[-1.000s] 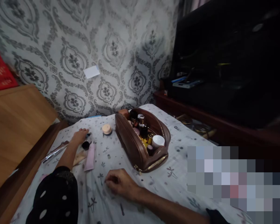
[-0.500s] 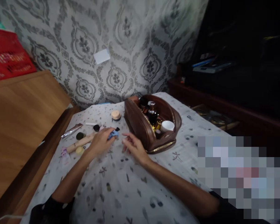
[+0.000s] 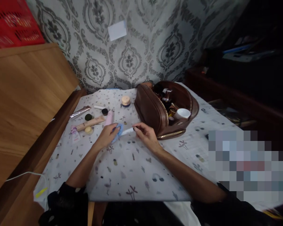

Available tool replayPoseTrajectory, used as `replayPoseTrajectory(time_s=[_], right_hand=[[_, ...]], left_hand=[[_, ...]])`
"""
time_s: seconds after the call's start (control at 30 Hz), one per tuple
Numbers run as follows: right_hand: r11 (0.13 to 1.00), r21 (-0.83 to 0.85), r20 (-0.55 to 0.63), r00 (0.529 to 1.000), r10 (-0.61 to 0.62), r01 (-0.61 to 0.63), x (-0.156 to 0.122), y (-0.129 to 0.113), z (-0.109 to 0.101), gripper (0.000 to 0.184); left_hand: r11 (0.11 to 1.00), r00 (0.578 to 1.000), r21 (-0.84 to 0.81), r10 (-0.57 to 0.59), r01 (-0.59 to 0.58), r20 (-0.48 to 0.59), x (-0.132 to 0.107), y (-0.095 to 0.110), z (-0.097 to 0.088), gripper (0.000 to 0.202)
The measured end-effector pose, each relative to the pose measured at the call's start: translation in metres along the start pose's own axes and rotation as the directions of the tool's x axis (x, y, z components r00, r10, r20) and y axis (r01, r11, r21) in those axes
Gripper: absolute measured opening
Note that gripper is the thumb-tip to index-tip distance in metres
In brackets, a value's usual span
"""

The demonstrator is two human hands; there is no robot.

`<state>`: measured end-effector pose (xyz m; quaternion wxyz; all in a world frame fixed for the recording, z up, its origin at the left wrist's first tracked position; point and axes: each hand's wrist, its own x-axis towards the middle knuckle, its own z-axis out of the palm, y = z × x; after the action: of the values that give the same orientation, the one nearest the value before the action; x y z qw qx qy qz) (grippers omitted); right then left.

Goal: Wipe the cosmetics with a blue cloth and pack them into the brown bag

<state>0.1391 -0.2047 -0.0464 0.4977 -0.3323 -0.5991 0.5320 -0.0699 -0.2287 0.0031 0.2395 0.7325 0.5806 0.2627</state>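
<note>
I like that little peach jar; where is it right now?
Head view: the peach jar stands on the patterned cloth toward the wall, just left of the open brown bag, beyond the left hand holding a blue item.

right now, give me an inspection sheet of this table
surface: patterned cloth over the table, lying flat
job's things: stick, white with a blue end, held between both hands
clutter: open brown bag with bottles and a white cup; at the left a pink tube, beige tube, compact, silver tool, black caps
grippers: left hand closed on the stick's blue end; right hand pinches its white end
cables: white cable at the lower left edge
surroundings: patterned wall with a white note, wooden board, red crate, dark shelf at the right
</note>
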Motion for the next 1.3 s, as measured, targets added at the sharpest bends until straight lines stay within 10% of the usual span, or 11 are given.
replayPoseTrajectory(time_s=[0.1, 0.37, 0.63, 1.3], right_hand=[[1.0, 0.009, -0.014, 1.0, -0.003, 0.003, -0.001, 0.0, 0.001, 0.037], [1.0, -0.03, 0.01, 1.0, 0.001, 0.0, -0.001, 0.001, 0.0, 0.041], [0.993, -0.067, 0.193, 0.978, -0.083, 0.097, -0.002, -0.008, -0.004, 0.042], [0.999, -0.035, 0.153, 0.988, 0.031, -0.026, -0.001, -0.007, 0.0, 0.048]], left_hand=[[0.998, 0.993, -0.056, -0.043, 0.037, -0.109, -0.007, -0.005, -0.003, 0.032], [0.99, 0.985, 0.125, 0.037, -0.059, 0.169, -0.018, 0.018, 0.007, 0.021], [0.86, 0.89, -0.463, 0.022, 0.215, 0.454, -0.019, -0.004, -0.006, 0.037], [0.871, 0.898, -0.449, 0.02, 0.2, 0.44, -0.019, -0.008, -0.004, 0.038]])
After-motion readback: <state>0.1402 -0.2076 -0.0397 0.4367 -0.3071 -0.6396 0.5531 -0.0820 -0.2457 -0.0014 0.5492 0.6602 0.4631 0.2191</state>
